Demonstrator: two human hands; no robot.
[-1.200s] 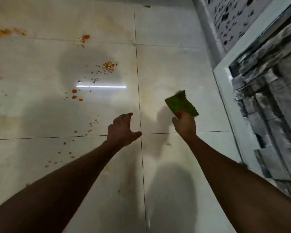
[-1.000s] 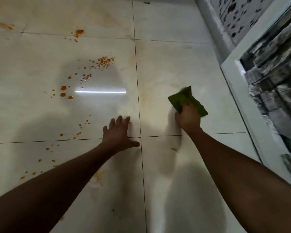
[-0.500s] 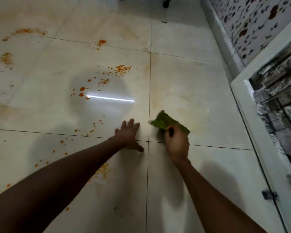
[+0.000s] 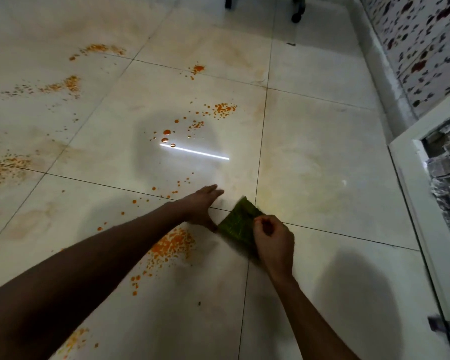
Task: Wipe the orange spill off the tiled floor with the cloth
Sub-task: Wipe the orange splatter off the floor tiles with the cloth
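Observation:
Orange spill lies in splatters over the pale tiled floor (image 4: 322,157): a dense patch (image 4: 172,245) beside my left forearm, drops (image 4: 166,132) and a speckled cluster (image 4: 222,109) farther off, more smears (image 4: 63,85) at far left. The green cloth (image 4: 238,224) lies flat on the floor over a tile joint. My right hand (image 4: 273,240) pinches the cloth's near right edge. My left hand (image 4: 202,205) rests flat on the floor, fingers spread, its thumb touching the cloth's left corner.
A white door frame (image 4: 411,193) with a metal catch (image 4: 438,327) runs down the right side. A patterned wall (image 4: 421,48) and its skirting stand at upper right. Two dark furniture legs (image 4: 296,11) stand at the top. A bright light reflection (image 4: 195,152) streaks the floor.
My right hand has brought the cloth down from the air onto the floor and drawn it left and nearer. The left hand has planted itself flat beside the cloth. The view has tilted farther forward.

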